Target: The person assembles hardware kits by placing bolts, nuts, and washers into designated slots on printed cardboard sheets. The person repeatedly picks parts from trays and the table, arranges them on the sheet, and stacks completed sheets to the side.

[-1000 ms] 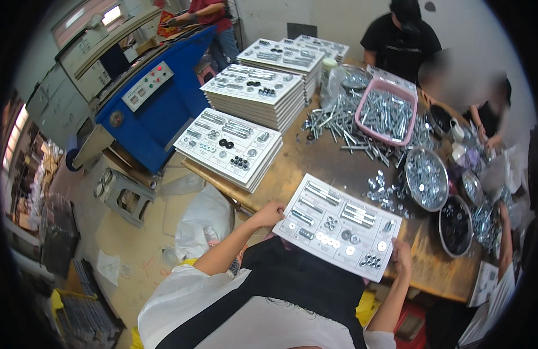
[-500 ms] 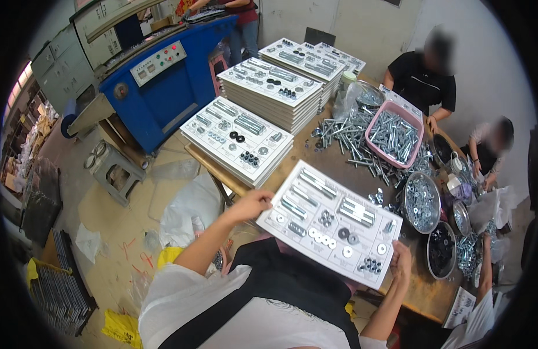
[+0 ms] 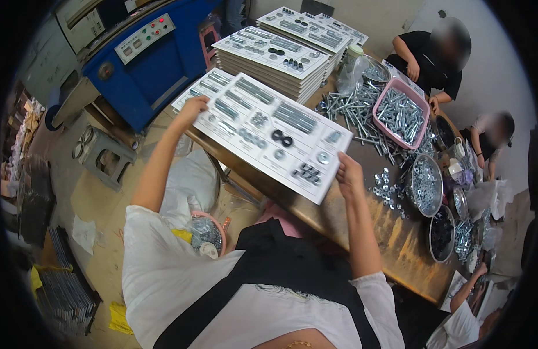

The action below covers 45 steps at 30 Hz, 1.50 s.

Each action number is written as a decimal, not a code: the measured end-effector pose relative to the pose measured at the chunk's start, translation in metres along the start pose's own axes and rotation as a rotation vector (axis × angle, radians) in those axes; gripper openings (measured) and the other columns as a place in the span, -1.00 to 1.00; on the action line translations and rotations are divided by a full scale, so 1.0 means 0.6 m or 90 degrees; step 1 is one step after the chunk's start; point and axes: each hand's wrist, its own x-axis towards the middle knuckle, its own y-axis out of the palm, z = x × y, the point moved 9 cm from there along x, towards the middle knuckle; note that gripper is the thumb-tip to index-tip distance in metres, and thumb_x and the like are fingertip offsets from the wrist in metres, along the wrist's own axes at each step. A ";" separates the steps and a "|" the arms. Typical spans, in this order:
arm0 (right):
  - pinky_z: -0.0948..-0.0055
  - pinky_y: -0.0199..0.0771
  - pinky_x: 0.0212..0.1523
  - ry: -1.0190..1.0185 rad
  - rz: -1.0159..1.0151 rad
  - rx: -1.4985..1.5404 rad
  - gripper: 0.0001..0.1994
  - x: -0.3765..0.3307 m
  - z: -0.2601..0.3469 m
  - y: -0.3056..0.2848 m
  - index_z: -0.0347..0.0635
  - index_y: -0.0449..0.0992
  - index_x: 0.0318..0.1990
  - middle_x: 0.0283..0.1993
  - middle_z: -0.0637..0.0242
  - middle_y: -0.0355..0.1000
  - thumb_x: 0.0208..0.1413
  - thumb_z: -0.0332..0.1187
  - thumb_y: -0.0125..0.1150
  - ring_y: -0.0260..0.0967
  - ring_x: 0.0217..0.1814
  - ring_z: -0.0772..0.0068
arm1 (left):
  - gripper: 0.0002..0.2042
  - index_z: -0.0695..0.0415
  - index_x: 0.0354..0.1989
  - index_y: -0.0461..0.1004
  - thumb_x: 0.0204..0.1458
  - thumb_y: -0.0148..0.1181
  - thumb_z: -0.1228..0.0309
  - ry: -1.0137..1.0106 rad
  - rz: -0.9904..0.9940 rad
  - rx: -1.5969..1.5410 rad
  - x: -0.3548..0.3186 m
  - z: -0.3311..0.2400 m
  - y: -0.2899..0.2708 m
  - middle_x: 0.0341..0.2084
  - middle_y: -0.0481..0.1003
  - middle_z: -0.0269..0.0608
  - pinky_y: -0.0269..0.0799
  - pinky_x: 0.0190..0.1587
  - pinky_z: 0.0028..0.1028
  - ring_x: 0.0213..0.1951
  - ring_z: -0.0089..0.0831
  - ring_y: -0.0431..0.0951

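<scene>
Hardware card [image 3: 272, 131], long axis left-to-right

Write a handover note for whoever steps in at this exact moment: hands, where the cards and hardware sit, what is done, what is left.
Left hand: grips the far left edge of the white hardware card.
Right hand: grips the card's near right corner.
Card: lifted clear of the wooden table, tilted, its pockets filled with bolts, washers and nuts.
Done: filled cards sit in a low stack under the lifted card's left end and a taller stack beyond.
Left: the held card is not yet on any stack. Loose bolts, a pink tray and a metal bowl of nuts remain.
</scene>
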 end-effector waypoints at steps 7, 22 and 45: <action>0.63 0.00 -0.64 0.012 0.053 0.055 -0.81 0.079 -0.073 0.202 -0.22 0.58 -0.26 -0.59 0.57 0.24 0.20 -0.29 0.14 0.05 -0.64 0.71 | -0.79 0.19 -0.47 0.51 0.02 -0.07 0.42 -0.040 -0.085 -0.056 0.114 0.074 -0.170 -0.58 0.39 -0.41 0.23 -0.37 -0.55 -0.48 -0.59 0.32; 0.57 -0.04 -0.66 0.018 0.015 0.039 -0.80 0.109 -0.080 0.249 -0.28 0.57 -0.36 -0.62 0.56 0.25 0.18 -0.33 0.17 0.04 -0.67 0.69 | -0.78 0.26 -0.41 0.46 -0.06 -0.18 0.51 -0.110 -0.041 -0.175 0.159 0.176 -0.159 -0.46 0.47 -0.29 0.36 -0.18 -0.56 -0.37 -0.53 0.45; 0.63 0.03 -0.65 0.061 0.110 0.867 -0.69 -0.157 -0.110 -0.359 -0.29 0.42 0.00 -0.60 0.48 0.01 0.24 -0.57 -0.27 -0.09 -0.66 0.63 | -0.85 0.04 -0.22 0.56 0.05 0.14 0.46 0.348 -0.040 0.204 -0.290 -0.241 0.228 -0.42 0.50 -0.16 0.47 -0.37 -0.35 -0.46 -0.21 0.55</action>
